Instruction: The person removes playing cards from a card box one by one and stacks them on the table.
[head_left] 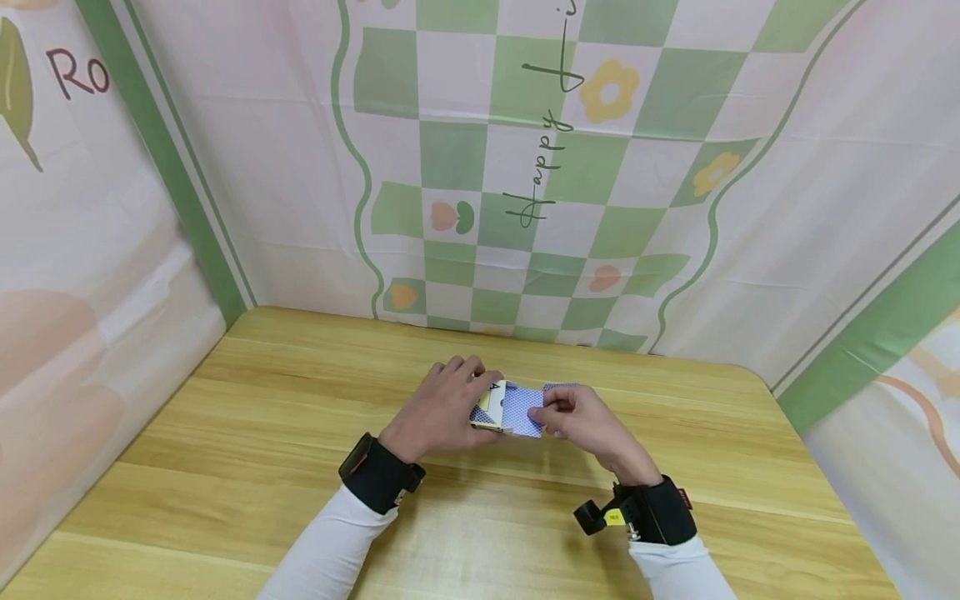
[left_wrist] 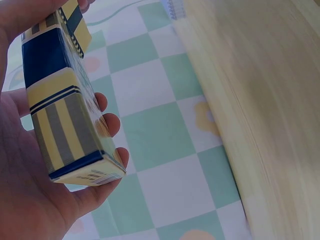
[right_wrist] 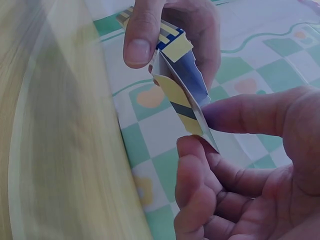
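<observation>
My left hand (head_left: 442, 408) grips a small playing-card box (left_wrist: 60, 120), thumb and fingers around its sides. Yellow, navy and grey bands run along the box. From its end facing my right hand (head_left: 588, 421) extends a blue-patterned playing card (head_left: 520, 408); one card or several, I cannot tell. My right thumb and fingers pinch its outer end. In the right wrist view, a yellow flap (right_wrist: 180, 102) with a dark stripe lies under it, close to the right fingertips. Behind the right hand shows a blue-patterned card (head_left: 561, 386), mostly hidden.
Both hands are over a wooden table (head_left: 247, 433). A cloth (head_left: 450, 158) with green and white checks hangs behind its far edge, with more cloth at both sides. Each wrist wears a black strap (head_left: 378, 473); a small camera (head_left: 590, 517) juts from the right one.
</observation>
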